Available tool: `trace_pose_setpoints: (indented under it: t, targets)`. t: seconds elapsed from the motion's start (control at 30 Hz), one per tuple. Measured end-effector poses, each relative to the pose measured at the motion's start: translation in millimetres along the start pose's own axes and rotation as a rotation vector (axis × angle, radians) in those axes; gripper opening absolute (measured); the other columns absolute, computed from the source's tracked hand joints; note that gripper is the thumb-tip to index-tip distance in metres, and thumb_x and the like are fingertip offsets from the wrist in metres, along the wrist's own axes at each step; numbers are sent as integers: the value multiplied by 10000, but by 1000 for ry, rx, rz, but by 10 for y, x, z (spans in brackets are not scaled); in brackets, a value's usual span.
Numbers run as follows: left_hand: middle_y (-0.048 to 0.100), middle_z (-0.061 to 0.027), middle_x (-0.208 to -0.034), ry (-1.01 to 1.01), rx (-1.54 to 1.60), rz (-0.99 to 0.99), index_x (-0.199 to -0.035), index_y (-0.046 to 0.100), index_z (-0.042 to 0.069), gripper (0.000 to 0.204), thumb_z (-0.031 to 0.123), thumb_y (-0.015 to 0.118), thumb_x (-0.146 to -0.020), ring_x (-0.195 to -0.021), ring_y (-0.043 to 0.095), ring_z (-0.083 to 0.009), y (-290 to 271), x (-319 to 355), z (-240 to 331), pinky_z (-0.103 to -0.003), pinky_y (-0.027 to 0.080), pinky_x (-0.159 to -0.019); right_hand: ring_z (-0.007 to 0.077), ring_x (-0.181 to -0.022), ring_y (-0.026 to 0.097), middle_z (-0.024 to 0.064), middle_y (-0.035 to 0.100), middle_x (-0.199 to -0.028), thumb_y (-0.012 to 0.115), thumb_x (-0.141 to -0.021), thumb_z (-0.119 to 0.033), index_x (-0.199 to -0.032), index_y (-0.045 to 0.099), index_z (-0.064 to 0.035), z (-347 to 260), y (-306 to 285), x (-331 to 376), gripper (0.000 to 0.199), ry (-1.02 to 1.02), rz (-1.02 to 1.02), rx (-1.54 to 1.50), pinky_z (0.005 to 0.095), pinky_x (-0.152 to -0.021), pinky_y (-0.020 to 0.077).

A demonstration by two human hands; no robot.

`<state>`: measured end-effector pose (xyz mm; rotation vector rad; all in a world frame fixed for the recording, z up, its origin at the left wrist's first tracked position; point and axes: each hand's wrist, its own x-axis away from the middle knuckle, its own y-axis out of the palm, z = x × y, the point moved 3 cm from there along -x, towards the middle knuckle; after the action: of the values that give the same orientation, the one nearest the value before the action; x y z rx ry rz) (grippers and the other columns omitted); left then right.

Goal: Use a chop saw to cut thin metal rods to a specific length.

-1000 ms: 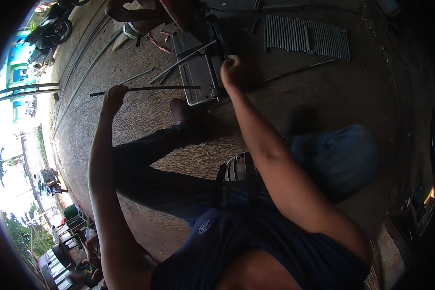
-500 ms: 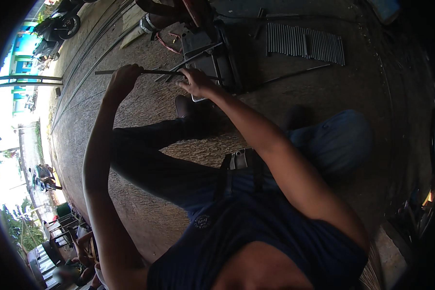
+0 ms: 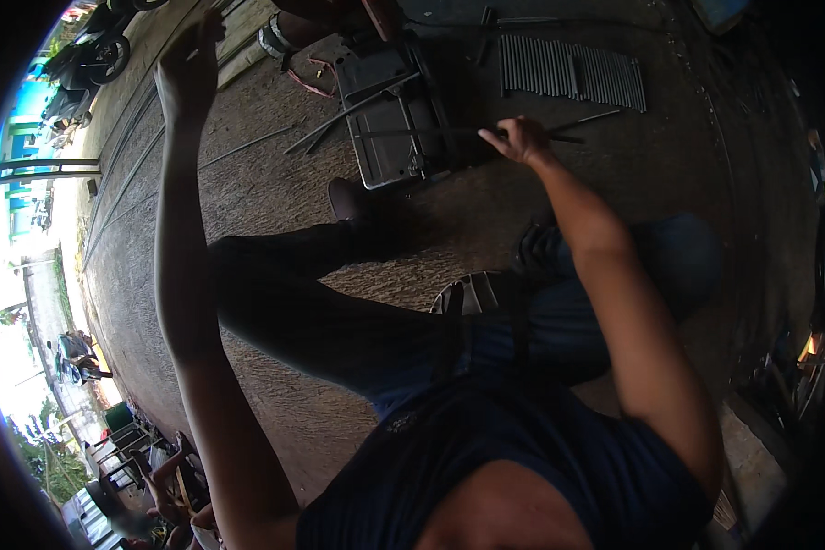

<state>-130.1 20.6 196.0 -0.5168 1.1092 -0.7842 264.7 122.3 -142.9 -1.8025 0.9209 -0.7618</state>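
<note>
My right hand (image 3: 522, 140) is closed on a thin, flat dark metal bar (image 3: 449, 132), which runs roughly level to both sides of the fist. The bar's left part passes above the dark metal base (image 3: 376, 165) of a machine with a red arm (image 3: 380, 18); whether the two touch I cannot tell. At the upper left my left hand (image 3: 191, 69) is stretched far out over the ground, away from the bar. Its fingers look apart, with nothing visible in them, though they are dim and slightly blurred.
Short grey metal rods (image 3: 573, 73) lie side by side in a row on the ground at the upper right. Long thin rods (image 3: 137, 156) stretch along the left. Motorcycles (image 3: 101, 60) stand at the far left. Another person (image 3: 170, 500) is at the lower left.
My left hand has let go of the bar and moved up and left. My right hand has carried the bar to the right, across the machine base.
</note>
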Motion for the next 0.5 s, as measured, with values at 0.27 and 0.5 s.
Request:
trace_pose_setpoints:
  t: [0.27, 0.5]
  targets:
    - [596, -127, -1097, -410, 614, -599, -1197, 547, 42, 644, 562, 620, -823, -943, 607, -241, 771, -842, -74, -411, 535, -799, 355, -997, 619, 199, 667, -1026, 548, -794, -670, -1016, 695, -41, 1329, 246, 306, 682, 309, -112, 51, 427, -874, 489]
    - [619, -67, -671, -471, 126, -495, -859, 657, 27, 259, 284, 650, -825, -561, 595, -183, 1146, -1094, -253, -311, 494, -487, 408, -1126, 536, 223, 577, -1206, 592, -846, -485, -1194, 604, -84, 1845, 1065, 310, 531, 526, 44, -72, 479, -936, 441]
